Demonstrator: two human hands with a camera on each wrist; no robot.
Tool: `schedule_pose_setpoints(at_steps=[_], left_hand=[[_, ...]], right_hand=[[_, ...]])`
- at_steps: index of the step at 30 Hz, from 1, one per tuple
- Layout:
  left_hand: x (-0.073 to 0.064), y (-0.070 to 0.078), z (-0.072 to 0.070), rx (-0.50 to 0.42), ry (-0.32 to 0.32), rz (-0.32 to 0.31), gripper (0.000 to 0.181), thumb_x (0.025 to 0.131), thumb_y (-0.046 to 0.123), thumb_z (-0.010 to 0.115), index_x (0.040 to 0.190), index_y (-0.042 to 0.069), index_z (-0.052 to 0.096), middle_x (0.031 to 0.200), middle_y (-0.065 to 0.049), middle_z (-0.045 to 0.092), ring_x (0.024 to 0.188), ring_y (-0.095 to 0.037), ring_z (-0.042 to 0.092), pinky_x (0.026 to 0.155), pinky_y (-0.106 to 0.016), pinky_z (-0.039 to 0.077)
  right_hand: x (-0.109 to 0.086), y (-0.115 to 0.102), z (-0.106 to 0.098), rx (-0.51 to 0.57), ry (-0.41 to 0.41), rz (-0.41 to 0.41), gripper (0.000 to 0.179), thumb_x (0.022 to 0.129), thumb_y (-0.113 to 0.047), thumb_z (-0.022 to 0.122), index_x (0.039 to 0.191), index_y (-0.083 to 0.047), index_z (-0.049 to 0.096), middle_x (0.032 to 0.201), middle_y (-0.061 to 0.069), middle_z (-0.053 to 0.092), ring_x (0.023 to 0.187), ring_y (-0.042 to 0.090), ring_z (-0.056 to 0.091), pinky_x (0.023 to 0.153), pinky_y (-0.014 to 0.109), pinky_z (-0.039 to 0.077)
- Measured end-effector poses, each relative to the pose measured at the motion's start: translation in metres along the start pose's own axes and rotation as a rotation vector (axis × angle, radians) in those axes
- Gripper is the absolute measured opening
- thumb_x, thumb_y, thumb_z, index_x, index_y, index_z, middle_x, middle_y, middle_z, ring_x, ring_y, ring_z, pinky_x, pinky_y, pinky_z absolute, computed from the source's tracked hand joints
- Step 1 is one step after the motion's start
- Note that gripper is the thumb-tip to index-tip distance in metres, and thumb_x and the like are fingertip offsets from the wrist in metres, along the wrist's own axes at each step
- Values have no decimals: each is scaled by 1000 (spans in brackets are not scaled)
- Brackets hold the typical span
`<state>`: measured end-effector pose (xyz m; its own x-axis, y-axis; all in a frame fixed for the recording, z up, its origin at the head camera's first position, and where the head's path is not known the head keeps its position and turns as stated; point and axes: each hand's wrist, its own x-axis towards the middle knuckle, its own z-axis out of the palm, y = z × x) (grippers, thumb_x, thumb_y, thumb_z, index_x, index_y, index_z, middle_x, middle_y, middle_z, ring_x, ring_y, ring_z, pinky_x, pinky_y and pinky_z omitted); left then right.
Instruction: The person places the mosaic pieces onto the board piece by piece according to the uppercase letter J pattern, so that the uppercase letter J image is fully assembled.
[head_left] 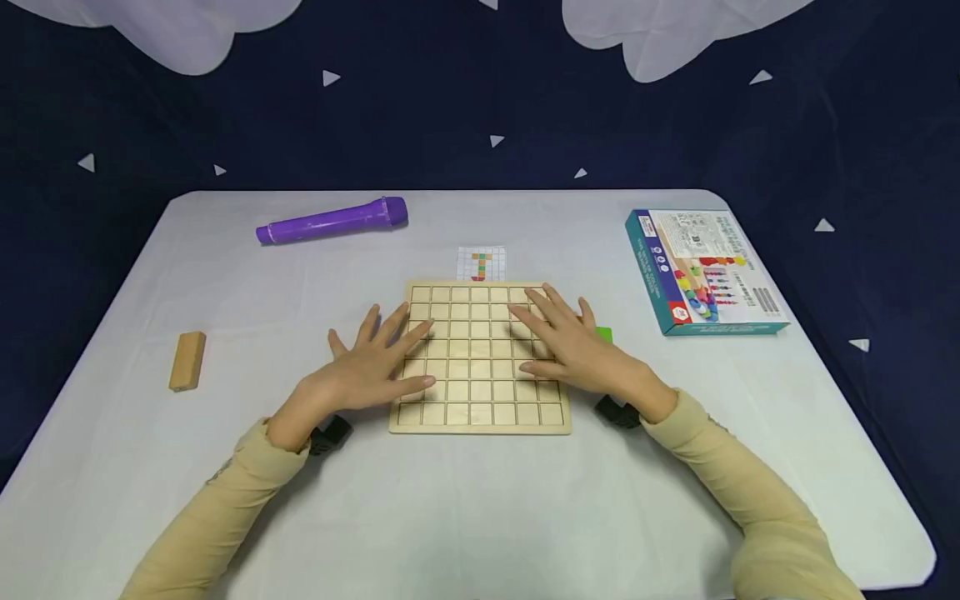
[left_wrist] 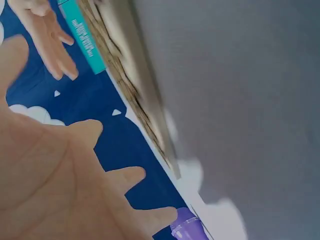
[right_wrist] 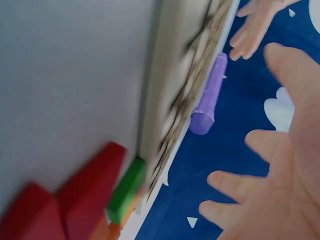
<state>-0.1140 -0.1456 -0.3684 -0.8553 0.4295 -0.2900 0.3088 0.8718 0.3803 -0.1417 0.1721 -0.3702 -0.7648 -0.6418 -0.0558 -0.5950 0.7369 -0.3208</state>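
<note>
A square wooden board (head_left: pixel 480 367) with a grid of grooves lies flat on the white table. Over its left edge my left hand (head_left: pixel 366 365) hovers with fingers spread, holding nothing. My right hand (head_left: pixel 576 346) is spread in the same way above the board's right side, also holding nothing; its shadow falls on the grid. Beside the board, partly hidden by the right hand in the head view, is a green block (head_left: pixel 604 334). The right wrist view shows red blocks (right_wrist: pixel 92 192) and an orange block (right_wrist: pixel 131 204) near the green one.
A small card with a coloured grid pattern (head_left: pixel 482 263) lies behind the board. At the back left rests a purple microphone-shaped tube (head_left: pixel 333 222). A wooden block (head_left: pixel 187 361) sits far left, and a flat printed box (head_left: pixel 705 271) at the back right.
</note>
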Motion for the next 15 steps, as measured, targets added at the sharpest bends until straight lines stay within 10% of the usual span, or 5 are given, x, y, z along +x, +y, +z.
schedule_pose_setpoints(at_steps=[8, 15], left_hand=[[8, -4, -17, -184, 204, -7, 69, 94, 38, 50, 150, 12, 19, 154, -22, 15, 141, -43, 14, 105, -72, 23], [15, -16, -21, -337, 258, -32, 55, 92, 19, 56, 139, -2, 36, 127, -27, 44, 107, -38, 51, 88, -48, 47]], right_hand=[[-3, 7, -15, 13, 241, -49, 54, 87, -19, 65, 135, -3, 45, 134, 18, 43, 127, 33, 36, 98, 52, 30], [-5, 17, -26, 67, 378, -17, 34, 82, -6, 69, 114, 2, 62, 112, 17, 60, 106, 32, 51, 91, 48, 43]])
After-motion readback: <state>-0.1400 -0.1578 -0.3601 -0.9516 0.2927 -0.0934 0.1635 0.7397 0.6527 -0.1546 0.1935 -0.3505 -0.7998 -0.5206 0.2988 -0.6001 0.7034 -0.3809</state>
